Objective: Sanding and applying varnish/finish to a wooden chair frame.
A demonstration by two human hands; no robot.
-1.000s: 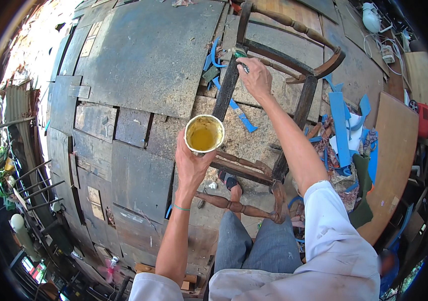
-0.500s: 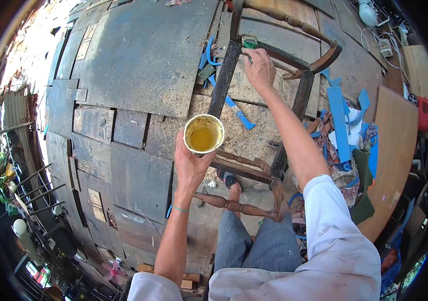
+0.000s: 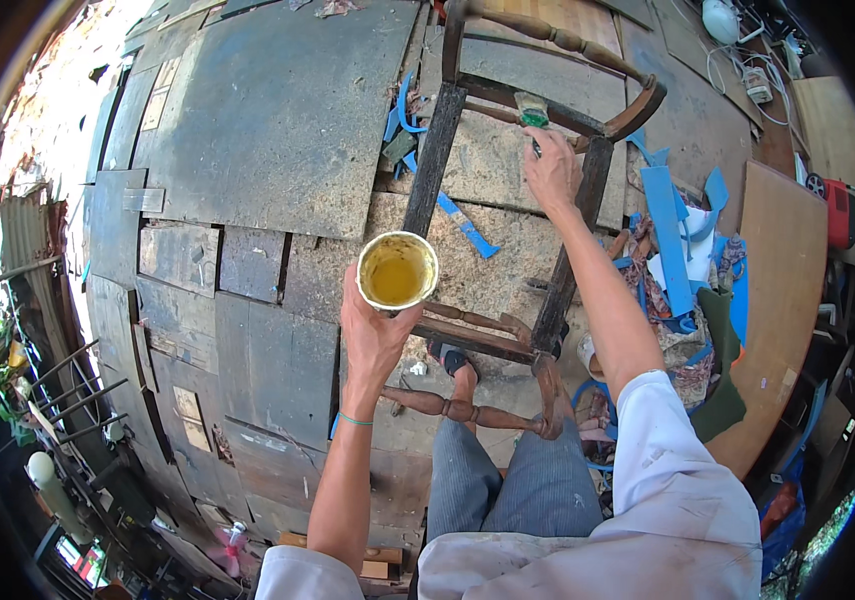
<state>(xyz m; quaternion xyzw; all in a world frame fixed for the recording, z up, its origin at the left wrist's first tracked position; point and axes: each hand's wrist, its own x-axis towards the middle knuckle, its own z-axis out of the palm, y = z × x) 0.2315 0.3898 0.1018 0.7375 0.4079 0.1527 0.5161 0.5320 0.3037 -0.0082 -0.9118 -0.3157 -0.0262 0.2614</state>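
In my left hand [image 3: 371, 338] is a cup [image 3: 397, 272] with a pale rim and amber-yellow liquid inside, held upright with the fingers round its side. My right hand [image 3: 553, 172] is closed on a paintbrush [image 3: 533, 112] with a green part below its bristles. The bristles meet the far dark rail of a wooden chair frame [image 3: 432, 150]. That frame lies before me without a seat, its side bars blackish and its turned rails [image 3: 547, 38] brown. The cup is over the near end of the frame's left bar.
Worn boards [image 3: 267, 130] cover the ground, with sawdust and a blue strip [image 3: 467, 226] inside the frame. To the right lie blue offcuts [image 3: 669, 240] and scraps, a leaning wooden panel [image 3: 782, 320] and a red device [image 3: 840, 218]. A metal rack [image 3: 72, 390] stands at left.
My right hand and the brush have moved to the right along the far rail. My left hand still holds the cup in nearly the same place; the whole view has shifted slightly.
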